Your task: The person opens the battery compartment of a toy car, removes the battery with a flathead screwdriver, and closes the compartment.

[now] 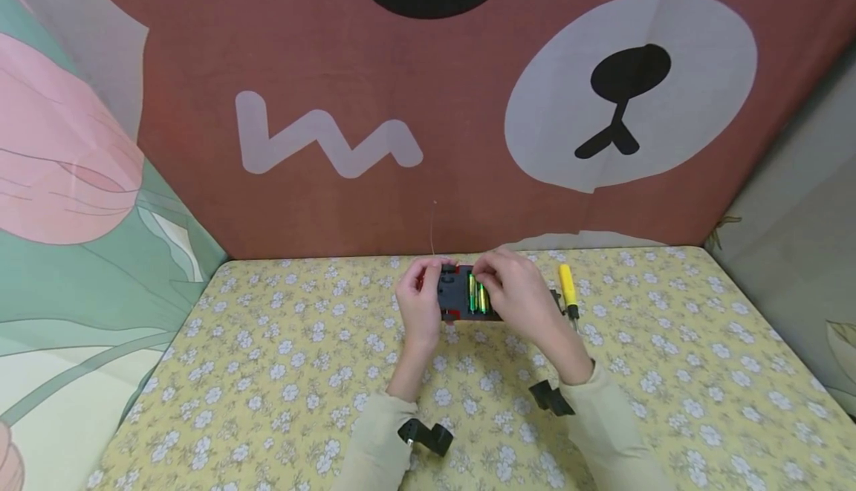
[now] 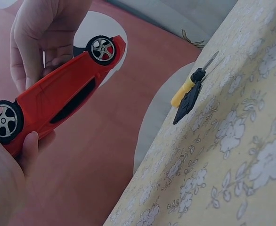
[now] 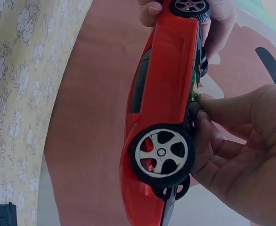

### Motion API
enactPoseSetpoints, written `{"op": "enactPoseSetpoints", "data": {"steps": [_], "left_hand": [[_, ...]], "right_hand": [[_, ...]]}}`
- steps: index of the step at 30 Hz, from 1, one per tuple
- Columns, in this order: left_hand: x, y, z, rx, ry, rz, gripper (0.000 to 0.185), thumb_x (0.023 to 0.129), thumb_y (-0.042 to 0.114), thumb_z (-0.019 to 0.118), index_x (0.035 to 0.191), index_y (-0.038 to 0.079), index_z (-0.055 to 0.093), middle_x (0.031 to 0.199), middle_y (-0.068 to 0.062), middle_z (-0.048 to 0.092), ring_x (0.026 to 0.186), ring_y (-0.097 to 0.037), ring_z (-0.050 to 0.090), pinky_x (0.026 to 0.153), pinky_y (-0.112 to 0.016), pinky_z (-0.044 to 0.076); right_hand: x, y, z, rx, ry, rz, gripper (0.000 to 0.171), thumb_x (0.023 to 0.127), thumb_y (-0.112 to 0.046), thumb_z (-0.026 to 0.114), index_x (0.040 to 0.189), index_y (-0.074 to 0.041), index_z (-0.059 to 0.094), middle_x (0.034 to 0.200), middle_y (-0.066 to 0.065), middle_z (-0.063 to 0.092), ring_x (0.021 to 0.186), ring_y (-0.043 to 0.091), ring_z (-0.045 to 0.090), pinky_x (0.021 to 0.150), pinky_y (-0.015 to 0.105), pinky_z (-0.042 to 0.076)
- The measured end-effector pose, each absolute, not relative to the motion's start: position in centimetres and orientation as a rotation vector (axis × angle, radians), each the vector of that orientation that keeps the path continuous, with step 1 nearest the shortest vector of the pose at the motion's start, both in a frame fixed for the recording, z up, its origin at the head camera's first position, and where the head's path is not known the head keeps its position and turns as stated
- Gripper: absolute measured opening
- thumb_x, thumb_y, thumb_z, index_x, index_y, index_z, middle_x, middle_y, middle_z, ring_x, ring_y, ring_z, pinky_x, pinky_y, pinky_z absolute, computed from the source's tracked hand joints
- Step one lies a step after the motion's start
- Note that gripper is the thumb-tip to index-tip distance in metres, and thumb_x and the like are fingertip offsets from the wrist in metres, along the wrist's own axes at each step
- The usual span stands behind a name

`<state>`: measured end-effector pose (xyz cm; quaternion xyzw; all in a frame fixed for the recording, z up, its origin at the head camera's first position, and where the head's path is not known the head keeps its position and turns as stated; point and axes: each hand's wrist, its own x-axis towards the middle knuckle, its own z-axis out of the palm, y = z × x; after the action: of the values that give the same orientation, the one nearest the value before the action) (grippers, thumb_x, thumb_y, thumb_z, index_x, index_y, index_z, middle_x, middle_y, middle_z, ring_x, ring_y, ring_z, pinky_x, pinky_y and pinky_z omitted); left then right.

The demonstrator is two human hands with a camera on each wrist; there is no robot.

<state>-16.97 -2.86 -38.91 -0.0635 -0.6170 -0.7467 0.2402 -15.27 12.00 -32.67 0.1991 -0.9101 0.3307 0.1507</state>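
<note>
One red toy car (image 1: pixel 460 294) is held upside down above the flowered table (image 1: pixel 669 372), its dark underside up with two green batteries (image 1: pixel 476 294) showing in the open bay. The left hand (image 1: pixel 420 305) grips the car's left end, fingers curled round it. The right hand (image 1: pixel 515 294) pinches at the batteries from the car's right side. Just right of the car lies one yellow-handled screwdriver (image 1: pixel 568 290), with one black cover plate (image 2: pixel 187 101) beside it.
</note>
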Motion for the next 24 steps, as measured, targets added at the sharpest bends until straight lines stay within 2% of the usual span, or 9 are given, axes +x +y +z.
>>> {"op": "enactPoseSetpoints", "data": {"steps": [8,15,20,24], "left_hand": [[-16.95,-2.84,-38.88,-0.196,-1.697,-2.027,0.024,0.104,0.013,0.059,0.096,-0.004,0.072,0.097,-0.019,0.076,0.082,-0.013,0.067,0.069,-0.023,0.052],[-16.85,-2.85,-38.79,-0.154,-1.702,-2.030,0.025,0.104,0.015,0.058,0.096,-0.004,0.073,0.097,-0.017,0.076,0.074,-0.012,0.063,0.059,-0.024,0.051],[-16.93,-2.91,-38.80,-0.136,-1.684,-2.052,0.025,0.104,0.014,0.058,0.095,-0.005,0.072,0.097,-0.019,0.075,0.075,-0.012,0.063,0.060,-0.022,0.051],[-16.91,-2.92,-38.82,-0.133,-1.674,-2.057,0.024,0.104,0.013,0.058,0.095,-0.005,0.071,0.099,-0.021,0.075,0.077,-0.011,0.063,0.062,-0.022,0.051]], "right_hand": [[-15.27,12.15,-32.70,0.578,-2.612,0.969,0.009,0.096,0.004,0.068,0.093,-0.004,0.071,0.090,0.007,0.066,0.075,0.021,0.058,0.067,0.040,0.051],[-15.28,12.38,-32.47,0.592,-2.610,1.025,0.008,0.100,0.002,0.064,0.096,-0.003,0.068,0.086,0.007,0.064,0.069,0.018,0.051,0.063,0.037,0.046],[-15.25,12.24,-32.56,0.565,-2.620,1.082,0.000,0.098,-0.004,0.069,0.098,-0.004,0.070,0.090,0.005,0.066,0.074,0.017,0.058,0.067,0.037,0.052],[-15.13,12.10,-32.71,0.556,-2.612,1.124,0.009,0.094,-0.004,0.076,0.099,-0.005,0.069,0.091,0.005,0.067,0.078,0.019,0.063,0.070,0.038,0.056]]}}
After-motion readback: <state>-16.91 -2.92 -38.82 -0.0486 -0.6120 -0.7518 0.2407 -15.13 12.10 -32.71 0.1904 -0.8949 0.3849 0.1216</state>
